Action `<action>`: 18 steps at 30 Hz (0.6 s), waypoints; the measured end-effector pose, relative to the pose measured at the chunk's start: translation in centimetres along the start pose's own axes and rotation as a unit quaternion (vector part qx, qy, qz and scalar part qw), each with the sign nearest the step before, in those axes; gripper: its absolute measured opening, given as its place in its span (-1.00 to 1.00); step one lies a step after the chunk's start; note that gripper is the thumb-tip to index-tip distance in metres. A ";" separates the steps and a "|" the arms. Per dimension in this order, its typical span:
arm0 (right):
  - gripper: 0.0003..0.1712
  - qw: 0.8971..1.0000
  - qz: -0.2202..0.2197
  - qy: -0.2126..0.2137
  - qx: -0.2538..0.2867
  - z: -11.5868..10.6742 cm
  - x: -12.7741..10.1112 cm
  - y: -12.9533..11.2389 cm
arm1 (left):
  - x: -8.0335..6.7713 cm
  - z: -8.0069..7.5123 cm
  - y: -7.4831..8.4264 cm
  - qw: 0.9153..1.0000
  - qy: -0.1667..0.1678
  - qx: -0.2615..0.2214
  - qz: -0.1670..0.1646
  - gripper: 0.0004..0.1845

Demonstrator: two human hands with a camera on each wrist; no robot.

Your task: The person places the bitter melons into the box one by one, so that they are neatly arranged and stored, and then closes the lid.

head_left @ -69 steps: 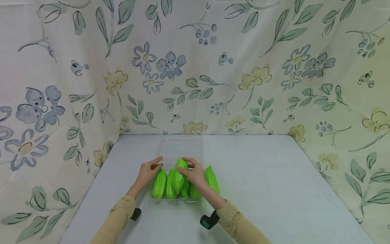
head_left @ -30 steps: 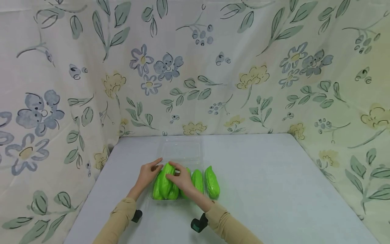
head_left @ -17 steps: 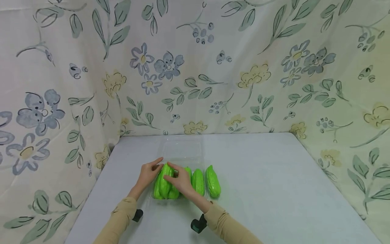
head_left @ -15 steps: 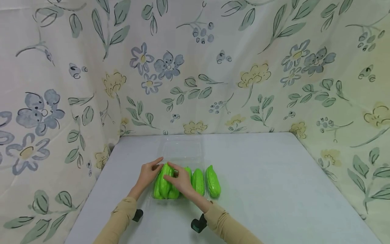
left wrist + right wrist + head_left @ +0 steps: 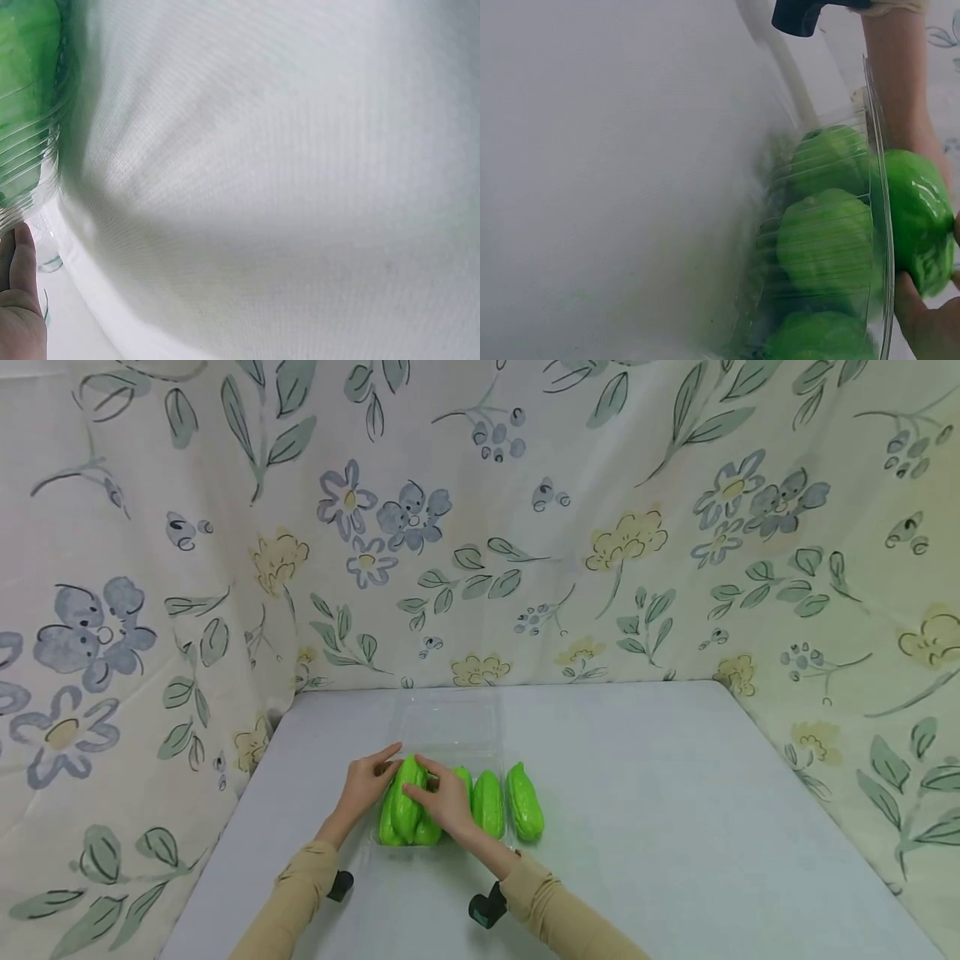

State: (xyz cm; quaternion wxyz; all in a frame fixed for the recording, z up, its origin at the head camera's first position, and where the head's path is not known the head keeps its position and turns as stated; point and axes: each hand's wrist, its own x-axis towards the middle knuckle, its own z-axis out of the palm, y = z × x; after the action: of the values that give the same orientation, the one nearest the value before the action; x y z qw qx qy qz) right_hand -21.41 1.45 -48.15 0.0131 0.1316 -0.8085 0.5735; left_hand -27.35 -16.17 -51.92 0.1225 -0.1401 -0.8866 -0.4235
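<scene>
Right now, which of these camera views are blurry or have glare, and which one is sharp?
Head view: sharp, evenly lit, soft shadows. Left wrist view: mostly out-of-focus white cloth, green fruit smeared. Right wrist view: blurred on the left, glare streaks on the clear tray.

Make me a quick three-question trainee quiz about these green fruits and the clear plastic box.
1. True or false: the right hand grips a green fruit that lies on top of the others.
2. Which fruit lies outside the clear plastic box? A) the leftmost B) the rightmost fruit C) none
3. Fill in: the left hand touches the box's ____ end.

Key: 1 true; 2 B; 3 left
</scene>
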 end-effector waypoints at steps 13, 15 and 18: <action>-0.41 1.000 -0.003 -0.005 0.018 -0.2 0.0 0.3 | 0.0 0.0 0.0 1.000 -0.002 0.004 0.004 -0.63; -0.40 1.000 0.001 -0.005 0.018 -0.2 0.0 0.4 | 0.0 0.0 0.0 1.000 -0.002 0.002 0.004 -0.63; -0.41 1.000 0.003 -0.004 0.022 -0.3 -0.1 0.5 | -0.1 0.0 0.0 1.000 -0.002 0.000 0.004 -0.63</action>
State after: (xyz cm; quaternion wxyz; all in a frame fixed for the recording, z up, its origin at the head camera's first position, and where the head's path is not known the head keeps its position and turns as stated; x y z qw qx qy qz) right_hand -21.43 1.89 -48.54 0.0050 0.1318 -0.7961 0.5907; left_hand -27.25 -16.19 -51.90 0.1220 -0.1444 -0.8863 -0.4228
